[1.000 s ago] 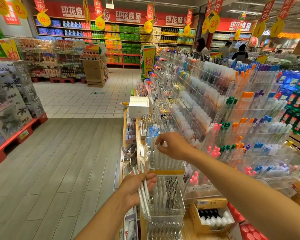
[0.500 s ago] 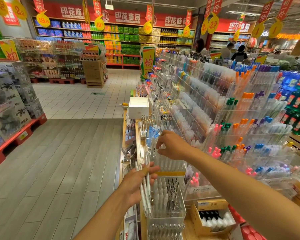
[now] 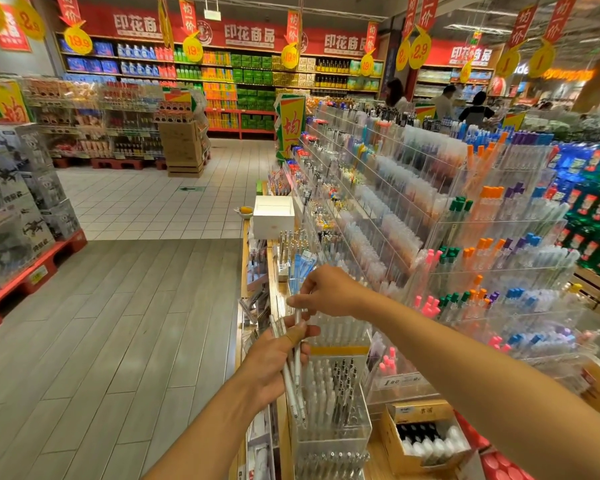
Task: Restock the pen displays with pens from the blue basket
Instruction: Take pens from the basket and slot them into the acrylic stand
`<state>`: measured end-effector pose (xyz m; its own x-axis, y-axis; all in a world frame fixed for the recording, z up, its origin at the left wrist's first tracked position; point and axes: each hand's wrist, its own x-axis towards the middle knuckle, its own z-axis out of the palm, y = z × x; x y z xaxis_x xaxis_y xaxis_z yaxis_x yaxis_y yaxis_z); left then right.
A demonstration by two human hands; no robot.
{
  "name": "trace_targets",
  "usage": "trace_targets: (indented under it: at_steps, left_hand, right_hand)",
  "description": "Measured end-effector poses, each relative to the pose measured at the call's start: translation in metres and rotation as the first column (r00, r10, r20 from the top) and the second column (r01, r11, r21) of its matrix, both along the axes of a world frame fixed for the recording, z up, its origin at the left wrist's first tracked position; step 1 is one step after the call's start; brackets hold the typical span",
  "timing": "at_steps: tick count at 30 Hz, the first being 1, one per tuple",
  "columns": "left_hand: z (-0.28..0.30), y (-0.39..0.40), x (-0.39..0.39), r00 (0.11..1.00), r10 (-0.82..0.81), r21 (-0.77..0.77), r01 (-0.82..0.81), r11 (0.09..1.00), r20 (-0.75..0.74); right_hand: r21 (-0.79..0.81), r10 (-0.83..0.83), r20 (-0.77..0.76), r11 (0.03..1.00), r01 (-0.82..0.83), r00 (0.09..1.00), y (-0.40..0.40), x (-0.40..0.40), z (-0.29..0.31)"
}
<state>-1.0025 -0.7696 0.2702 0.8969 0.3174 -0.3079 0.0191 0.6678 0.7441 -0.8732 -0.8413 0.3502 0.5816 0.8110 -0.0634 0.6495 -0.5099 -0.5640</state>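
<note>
My left hand [image 3: 274, 362] grips a bundle of white pens [image 3: 293, 386] in front of the clear tiered pen display [image 3: 333, 393]. My right hand [image 3: 329, 289] hovers just above the left and pinches the top of one white pen [image 3: 297, 315] from that bundle. The display's upper tier [image 3: 340, 332] holds white pens behind a yellow strip. Its lower tier holds white and dark pens. The blue basket is out of view.
A long clear rack of coloured pens [image 3: 465, 244] runs along the right. A white box [image 3: 273, 216] stands on the wooden shelf further back. An open carton of white-capped items [image 3: 426, 434] sits at lower right. Grey plank aisle floor [image 3: 118, 323] lies to the left. Shoppers [image 3: 475, 109] stand far off.
My left hand has risen with the pen bundle toward the right hand. My right hand has left the upper tier, come down and left, and now pinches a pen from the bundle.
</note>
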Motion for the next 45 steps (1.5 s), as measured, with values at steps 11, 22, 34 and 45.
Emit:
trace_targets:
  at_steps: [11, 22, 34, 45]
  left_hand:
    - [-0.030, 0.022, -0.001, 0.932, 0.099, -0.080, -0.135, 0.988, -0.348]
    - [-0.030, 0.024, 0.002, 0.956, 0.060, -0.111, -0.096, 0.989, -0.289]
    - [-0.019, 0.021, 0.003, 0.971, 0.057, 0.026, -0.052, 0.998, -0.232]
    - [-0.010, 0.017, -0.001, 0.990, 0.017, 0.022, -0.014, 1.000, -0.141]
  right_hand:
    - [0.280, -0.107, 0.031, 0.955, 0.094, 0.994, 0.001, 0.028, 0.020]
    - [0.140, -0.026, 0.305, 0.990, -0.018, 0.952, 0.003, 0.026, 0.003]
    - [-0.101, 0.070, 0.349, 0.994, -0.037, 0.934, 0.019, 0.026, -0.011]
    - [-0.186, 0.108, 0.388, 0.982, -0.037, 0.915, 0.024, 0.029, -0.008]
